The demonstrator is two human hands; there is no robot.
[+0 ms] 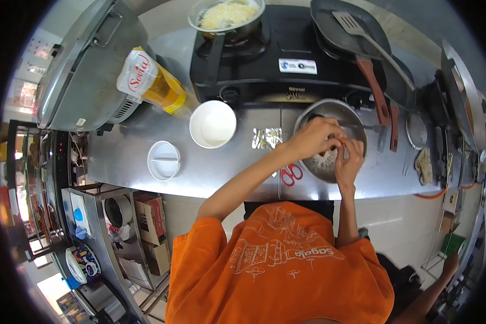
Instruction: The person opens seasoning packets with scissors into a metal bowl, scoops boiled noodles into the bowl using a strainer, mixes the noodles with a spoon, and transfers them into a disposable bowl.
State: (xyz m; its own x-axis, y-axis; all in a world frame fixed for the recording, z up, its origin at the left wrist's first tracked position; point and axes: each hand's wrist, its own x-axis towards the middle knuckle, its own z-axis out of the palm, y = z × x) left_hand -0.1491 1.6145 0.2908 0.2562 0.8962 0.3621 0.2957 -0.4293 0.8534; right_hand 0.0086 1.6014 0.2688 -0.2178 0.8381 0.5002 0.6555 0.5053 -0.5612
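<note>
Both my hands are together above a round metal bowl (322, 176) that holds white powder and some dark pieces. My left hand (318, 137) reaches over the bowl from the left, its fingertips pinched close to those of my right hand (350, 156). A small orange-brown piece (340, 139) shows between the fingertips; what it is cannot be told. A dark utensil handle lies across the bowl, partly hidden by my left hand. Red-handled scissors (291, 175) lie just left of the bowl, partly under my left forearm. A silver foil packet (267, 138) lies beyond that forearm.
Behind stands a black two-burner stove (295, 85) with a pan of frying food (229, 15) and a grill pan (348, 28) bearing a slotted spatula (350, 24). Leftward are a white tub (213, 124), a divided cup (164, 160) and an oil pouch (152, 83). Another person's arm (437, 291) shows lower right.
</note>
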